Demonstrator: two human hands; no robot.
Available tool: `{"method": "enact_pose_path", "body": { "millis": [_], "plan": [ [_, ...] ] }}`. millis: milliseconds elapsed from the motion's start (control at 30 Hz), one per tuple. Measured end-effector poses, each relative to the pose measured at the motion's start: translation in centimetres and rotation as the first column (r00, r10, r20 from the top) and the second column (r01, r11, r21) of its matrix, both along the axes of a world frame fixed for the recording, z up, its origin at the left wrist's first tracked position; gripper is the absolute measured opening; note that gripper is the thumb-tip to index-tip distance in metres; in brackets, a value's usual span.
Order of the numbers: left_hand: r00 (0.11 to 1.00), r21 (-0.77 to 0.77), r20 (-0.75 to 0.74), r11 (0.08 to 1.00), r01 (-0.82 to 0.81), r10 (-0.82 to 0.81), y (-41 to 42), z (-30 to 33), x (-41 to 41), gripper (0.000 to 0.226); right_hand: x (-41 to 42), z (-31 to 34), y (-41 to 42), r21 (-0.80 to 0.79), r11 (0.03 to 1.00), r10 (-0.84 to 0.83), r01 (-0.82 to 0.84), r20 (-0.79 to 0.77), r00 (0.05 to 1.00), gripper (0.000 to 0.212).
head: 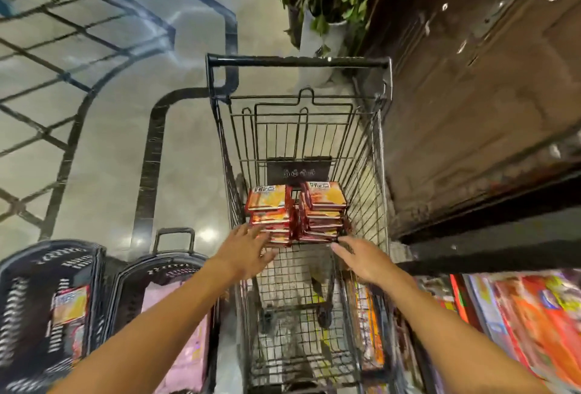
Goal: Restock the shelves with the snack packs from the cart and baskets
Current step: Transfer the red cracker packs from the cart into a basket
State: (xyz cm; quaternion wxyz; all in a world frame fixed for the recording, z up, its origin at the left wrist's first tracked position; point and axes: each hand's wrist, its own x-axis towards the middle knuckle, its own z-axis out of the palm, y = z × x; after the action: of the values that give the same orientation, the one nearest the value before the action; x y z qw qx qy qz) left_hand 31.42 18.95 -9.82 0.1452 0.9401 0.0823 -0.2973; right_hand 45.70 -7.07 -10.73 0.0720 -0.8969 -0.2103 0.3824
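A black wire cart [298, 62] stands in front of me. Two stacks of red and orange snack packs sit at its far end: the left stack [268, 205] and the right stack [323, 205]. My left hand [246, 252] reaches into the cart with fingers spread, its fingertips at the near side of the left stack. My right hand [361, 257] is stretched out with straight fingers just below the right stack. Neither hand holds a pack. Two black baskets stand at lower left: one [47, 315] holds an orange pack, the other [163, 315] holds pink packs.
Shelves with colourful packs [518, 315] run along the lower right. A dark wooden cabinet [471, 95] stands to the right of the cart. A potted plant [330, 0] is beyond the cart's handle. Tiled floor [110, 157] lies to the left.
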Motion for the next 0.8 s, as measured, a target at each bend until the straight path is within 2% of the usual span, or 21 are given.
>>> {"method": "enact_pose_path", "body": {
  "millis": [100, 233, 333, 433, 533, 667, 800],
  "plan": [
    [0.997, 0.016, -0.031, 0.997, -0.073, 0.074, 0.6, -3.0, 3.0, 0.079, 4.8, -3.6, 2.0, 0.007, 1.0, -0.021, 0.021, -0.037, 0.999, 0.074],
    [0.991, 0.024, -0.082, 0.994, -0.107, 0.108, 1.2, -6.8, 5.8, 0.09, 9.8, -9.0, 3.6, -0.033, 0.997, -0.071, 0.07, -0.014, 0.997, 0.081],
    [0.986, 0.027, -0.125, 0.994, -0.109, 0.111, 1.7, -9.1, 7.9, 0.073, 12.8, -12.6, 4.8, 0.016, 0.987, -0.156, 0.157, -0.031, 0.987, 0.072],
    [0.983, 0.009, -0.151, 0.995, -0.101, 0.101, 2.1, -11.1, 9.3, 0.068, 14.9, -15.7, 5.9, 0.044, 0.967, -0.249, 0.251, -0.056, 0.967, 0.068],
    [0.979, -0.007, -0.173, 0.994, -0.108, 0.105, 2.1, -12.7, 9.9, 0.068, 15.9, -18.5, 6.8, 0.061, 0.942, -0.33, 0.331, -0.029, 0.944, 0.081],
    [0.976, -0.015, -0.197, 0.995, -0.103, 0.098, 2.6, -13.7, 9.9, 0.071, 16.3, -20.8, 8.3, -0.018, 0.909, -0.416, 0.417, 0.054, 0.908, 0.102],
    [0.968, -0.007, -0.231, 0.995, -0.101, 0.096, 2.8, -14.0, 10.5, 0.072, 16.9, -21.8, 9.0, 0.014, 0.835, -0.549, 0.55, -0.038, 0.835, 0.126]
  ]
}}
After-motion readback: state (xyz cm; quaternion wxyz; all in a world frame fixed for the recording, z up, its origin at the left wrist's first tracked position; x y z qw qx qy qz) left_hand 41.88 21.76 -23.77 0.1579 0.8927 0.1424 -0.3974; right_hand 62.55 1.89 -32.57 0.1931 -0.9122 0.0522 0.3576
